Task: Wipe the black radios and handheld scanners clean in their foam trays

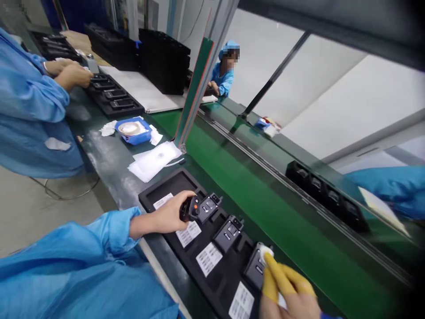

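My left hand point(168, 215) is closed around a black handheld radio point(190, 208) with an orange button, held over the black foam tray point(186, 252). Yellow finger covers are on my right hand point(288, 288). Its fingers pinch a white wipe point(265, 250) against the top of another radio point(255, 268) lying in the tray. Between my hands lies a radio point(228, 234) in its slot, and a further radio point(209, 208) lies just beside the one I hold. Printed white label sheets point(209, 258) lie along the near side of the tray.
White sheets point(156, 159) and a blue box with a tape roll point(134, 130) lie beyond my tray. A green conveyor belt point(232, 190) runs alongside, past a metal post point(199, 84). At left a co-worker's hands point(71, 73) work over another tray point(114, 95). A filled tray point(327, 195) sits across the belt.
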`<state>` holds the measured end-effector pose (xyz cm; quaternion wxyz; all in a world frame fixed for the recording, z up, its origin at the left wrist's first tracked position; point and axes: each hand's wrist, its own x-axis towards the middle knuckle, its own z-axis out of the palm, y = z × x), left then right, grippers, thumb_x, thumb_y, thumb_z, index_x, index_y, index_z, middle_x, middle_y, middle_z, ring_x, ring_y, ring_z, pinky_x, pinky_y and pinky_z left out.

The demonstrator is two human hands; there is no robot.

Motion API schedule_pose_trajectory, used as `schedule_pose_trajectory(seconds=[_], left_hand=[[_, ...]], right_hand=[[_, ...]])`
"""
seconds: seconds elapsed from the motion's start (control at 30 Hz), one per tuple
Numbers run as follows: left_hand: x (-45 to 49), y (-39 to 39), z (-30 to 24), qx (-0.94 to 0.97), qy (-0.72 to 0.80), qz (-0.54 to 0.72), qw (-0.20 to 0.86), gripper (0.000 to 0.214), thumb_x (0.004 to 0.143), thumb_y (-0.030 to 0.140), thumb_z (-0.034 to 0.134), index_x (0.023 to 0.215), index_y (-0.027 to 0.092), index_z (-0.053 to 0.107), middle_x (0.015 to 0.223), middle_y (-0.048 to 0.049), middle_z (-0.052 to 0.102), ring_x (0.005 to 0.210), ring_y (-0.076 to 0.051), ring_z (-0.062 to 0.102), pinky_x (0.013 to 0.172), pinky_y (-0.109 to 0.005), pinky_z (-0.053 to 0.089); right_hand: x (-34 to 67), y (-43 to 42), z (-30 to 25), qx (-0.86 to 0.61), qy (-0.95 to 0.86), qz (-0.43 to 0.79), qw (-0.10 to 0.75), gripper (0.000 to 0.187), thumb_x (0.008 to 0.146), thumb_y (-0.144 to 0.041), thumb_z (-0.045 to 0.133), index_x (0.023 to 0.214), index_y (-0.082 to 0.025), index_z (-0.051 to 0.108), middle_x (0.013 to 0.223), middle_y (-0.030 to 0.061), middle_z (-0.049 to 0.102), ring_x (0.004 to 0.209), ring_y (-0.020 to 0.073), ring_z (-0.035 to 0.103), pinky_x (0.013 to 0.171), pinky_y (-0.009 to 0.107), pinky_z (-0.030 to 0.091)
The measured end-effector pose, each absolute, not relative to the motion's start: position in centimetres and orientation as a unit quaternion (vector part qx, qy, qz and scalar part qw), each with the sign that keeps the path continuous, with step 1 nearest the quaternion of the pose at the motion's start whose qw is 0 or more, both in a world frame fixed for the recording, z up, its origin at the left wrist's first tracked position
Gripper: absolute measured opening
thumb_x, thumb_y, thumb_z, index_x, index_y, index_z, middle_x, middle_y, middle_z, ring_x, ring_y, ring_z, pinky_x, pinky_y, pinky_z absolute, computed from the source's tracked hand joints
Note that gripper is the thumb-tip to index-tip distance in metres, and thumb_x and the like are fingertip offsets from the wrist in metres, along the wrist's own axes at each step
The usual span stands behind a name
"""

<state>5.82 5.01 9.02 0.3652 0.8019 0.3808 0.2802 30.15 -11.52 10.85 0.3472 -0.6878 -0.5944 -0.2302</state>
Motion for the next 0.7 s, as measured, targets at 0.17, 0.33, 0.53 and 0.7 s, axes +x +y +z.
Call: schedule_pose_trajectory(seconds=[0.17, 0.33, 0.53, 0.7], left_hand=[[5.5, 3.8, 9.0, 0.793, 0.269, 0.319, 0.443, 0.057, 0.057, 0.005, 0.058, 0.112, 0.017, 0.046, 0.111, -0.0069, 0.055, 0.099, -0.021, 0.055, 0.090, -0.034, 0.045], [5.5, 3.8, 8.6, 0.797, 0.224, 0.342, 0.444, 0.055, 0.060, 0.006, 0.059, 0.112, 0.015, 0.047, 0.108, -0.0078, 0.055, 0.097, -0.020, 0.055, 0.087, -0.034, 0.046], [5.7, 3.6, 8.2, 0.798, 0.205, 0.338, 0.455, 0.053, 0.060, 0.006, 0.061, 0.111, 0.015, 0.048, 0.104, -0.0077, 0.055, 0.095, -0.020, 0.055, 0.084, -0.033, 0.046], [5.7, 3.4, 7.6, 0.801, 0.195, 0.343, 0.450, 0.055, 0.062, 0.006, 0.061, 0.114, 0.016, 0.046, 0.107, -0.0083, 0.055, 0.097, -0.020, 0.054, 0.087, -0.034, 0.046]], right_hand=[[23.7, -6.6, 11.7, -0.590, -0.694, -0.244, 0.333, 0.019, 0.086, -0.014, 0.052, 0.102, -0.016, 0.062, 0.094, 0.0078, 0.059, 0.081, 0.0164, 0.054, 0.077, 0.036, 0.038], [20.9, -5.5, 12.1, -0.588, -0.707, -0.215, 0.329, 0.021, 0.087, -0.011, 0.048, 0.103, -0.017, 0.059, 0.095, 0.0066, 0.057, 0.081, 0.0149, 0.049, 0.079, 0.036, 0.031], [19.9, -5.2, 11.5, -0.551, -0.734, -0.237, 0.319, 0.030, 0.083, -0.006, 0.037, 0.090, -0.021, 0.062, 0.090, 0.0022, 0.057, 0.080, 0.0136, 0.046, 0.082, 0.037, 0.025], [19.7, -5.9, 11.5, -0.611, -0.706, -0.218, 0.285, 0.027, 0.081, -0.003, 0.040, 0.086, -0.021, 0.061, 0.093, 0.0030, 0.060, 0.080, 0.0138, 0.048, 0.086, 0.041, 0.026]])
